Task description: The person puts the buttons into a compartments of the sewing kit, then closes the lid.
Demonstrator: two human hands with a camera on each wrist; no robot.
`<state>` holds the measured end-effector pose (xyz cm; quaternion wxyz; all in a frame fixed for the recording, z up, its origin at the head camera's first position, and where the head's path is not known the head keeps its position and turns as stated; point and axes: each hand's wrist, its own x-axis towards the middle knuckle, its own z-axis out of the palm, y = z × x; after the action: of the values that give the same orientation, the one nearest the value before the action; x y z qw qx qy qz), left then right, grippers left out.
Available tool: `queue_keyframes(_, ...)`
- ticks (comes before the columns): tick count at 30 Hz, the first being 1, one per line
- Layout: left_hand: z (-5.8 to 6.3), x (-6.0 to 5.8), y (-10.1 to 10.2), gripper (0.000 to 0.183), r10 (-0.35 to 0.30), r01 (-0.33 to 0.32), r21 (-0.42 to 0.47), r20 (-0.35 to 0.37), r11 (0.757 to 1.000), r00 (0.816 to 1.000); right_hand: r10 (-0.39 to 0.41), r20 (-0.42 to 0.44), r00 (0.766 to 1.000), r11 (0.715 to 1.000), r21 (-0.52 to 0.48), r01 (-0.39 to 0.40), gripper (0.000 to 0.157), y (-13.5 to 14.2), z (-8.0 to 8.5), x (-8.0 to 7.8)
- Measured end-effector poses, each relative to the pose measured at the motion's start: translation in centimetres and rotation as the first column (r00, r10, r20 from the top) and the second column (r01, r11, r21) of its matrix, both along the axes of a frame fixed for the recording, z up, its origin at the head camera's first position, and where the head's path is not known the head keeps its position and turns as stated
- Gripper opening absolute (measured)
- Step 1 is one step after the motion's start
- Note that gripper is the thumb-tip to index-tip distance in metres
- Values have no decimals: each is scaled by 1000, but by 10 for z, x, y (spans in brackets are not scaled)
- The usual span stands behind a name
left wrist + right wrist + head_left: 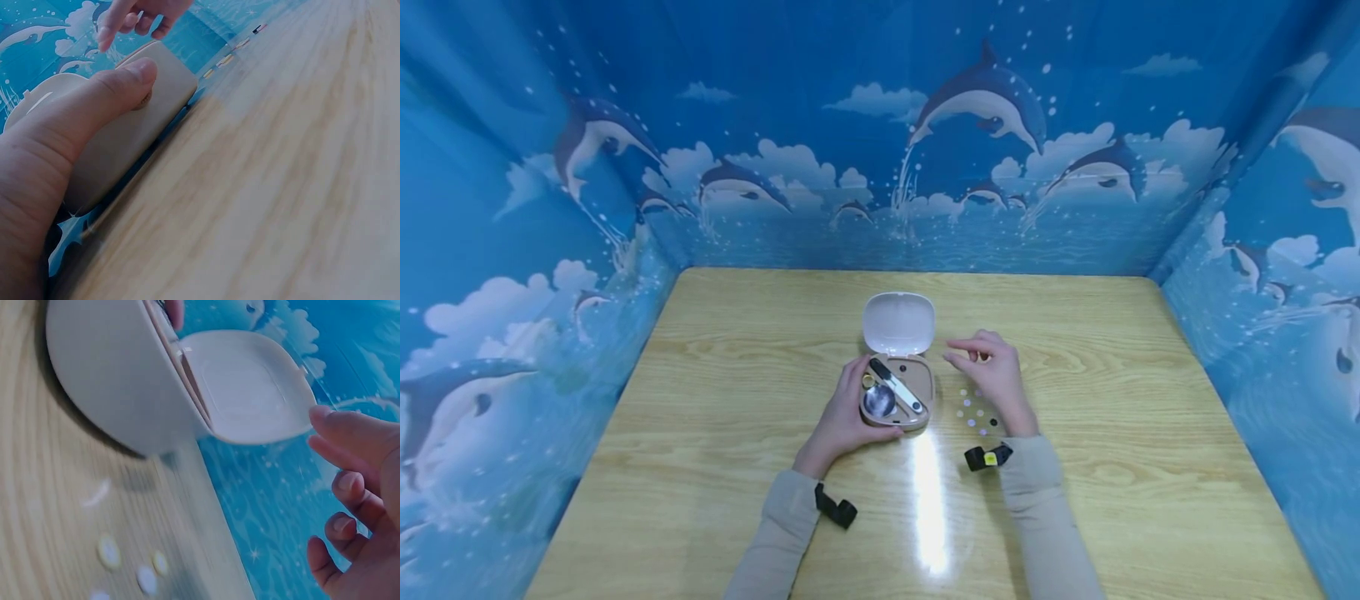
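My left hand [844, 418] grips a small beige box [929, 392] from its left side, with the thumb along the front wall. The box's white lid [899, 323] stands open at the back. Inside lie a slim white tool with a black end [901, 388], a shiny round disc [879, 401], a gold-coloured round piece [868, 381] and a small dark disc [902, 367]. To the right of the box, my right hand [996, 375] is raised above the table, thumb and forefinger reaching toward the lid, a gap between them. Nothing shows between its fingers.
Several small button-like discs [972, 422], mostly pale, lie on the table to the right of the box, with a black one [993, 422] among them. The wooden table [760, 333] meets a blue dolphin curtain [820, 167] at the back and sides.
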<state>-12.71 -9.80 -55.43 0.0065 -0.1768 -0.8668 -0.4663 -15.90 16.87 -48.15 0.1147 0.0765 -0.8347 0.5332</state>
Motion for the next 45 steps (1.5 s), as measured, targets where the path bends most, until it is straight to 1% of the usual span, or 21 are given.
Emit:
queue_keyframes(5, 1, 0, 1, 134, 5, -5, -8, 5, 1000, 1000, -23, 16, 1000, 1000, 18, 23, 26, 15, 0, 3)
queue_keyframes(12, 2, 0, 1, 135, 5, -5, -18, 18, 1000, 1000, -49, 33, 998, 999, 25, 49, 26, 33, -4, 6)
queue_keyframes(17, 3, 0, 2, 135, 4, -4, -17, 25, 1000, 1000, -57, 95, 994, 998, 22, 55, 27, 45, -14, 9)
queue_keyframes(22, 3, 0, 1, 134, 1, -1, -17, 23, 1000, 1000, -65, 172, 983, 998, 22, 62, 28, 54, -26, 11)
queue_keyframes(28, 3, -1, 1, 134, -1, 1, -16, 21, 1000, 1000, -79, 204, 976, 996, 61, 68, 31, 63, -40, 12)
queue_keyframes(34, 3, -2, 1, 134, -1, 1, -15, 21, 1000, 1000, -60, 240, 969, 997, 53, 48, 32, 69, -47, 13)
queue_keyframes(39, 1, -2, 1, 133, -3, 4, -14, 18, 1000, 1000, -26, 238, 971, 999, 37, 17, 33, 73, -51, 13)
queue_keyframes(45, 0, -1, 0, 134, 0, 0, -8, 20, 1000, 1000, 5, 223, 975, 997, 75, -22, 27, 77, -58, 13)
